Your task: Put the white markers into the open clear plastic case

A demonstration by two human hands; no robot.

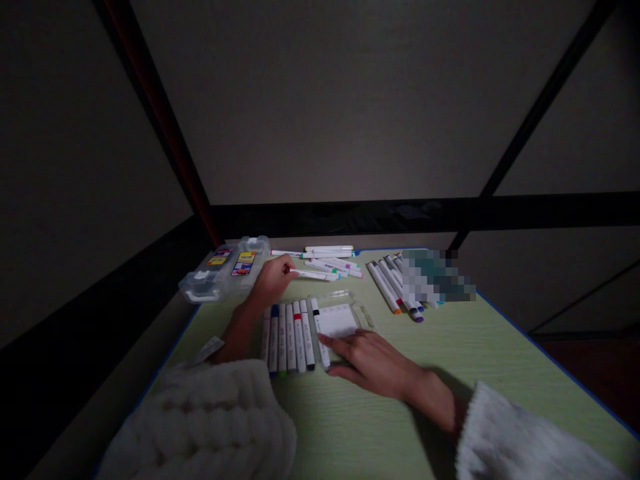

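My left hand [273,275] is closed in a pinch on one end of a white marker [317,275], held level at the back of the table. Beside a clear plastic tray [361,315], my right hand [377,361] stretches out with its fingers apart. Its index fingertip touches a black-banded white marker [316,313] lying along the tray's left side, and the thumb rests near that marker's lower end. To the left of the tray, several white markers [293,340] lie in a row side by side. A white card [340,319] covers part of the tray's bottom.
Two clear plastic cases [201,288] with colourful labels stand at the table's back left. More loose markers [327,252] lie along the back edge. Another group of markers [385,287] is at the right, partly under a blurred patch. A wall [350,100] rises behind the table [500,373].
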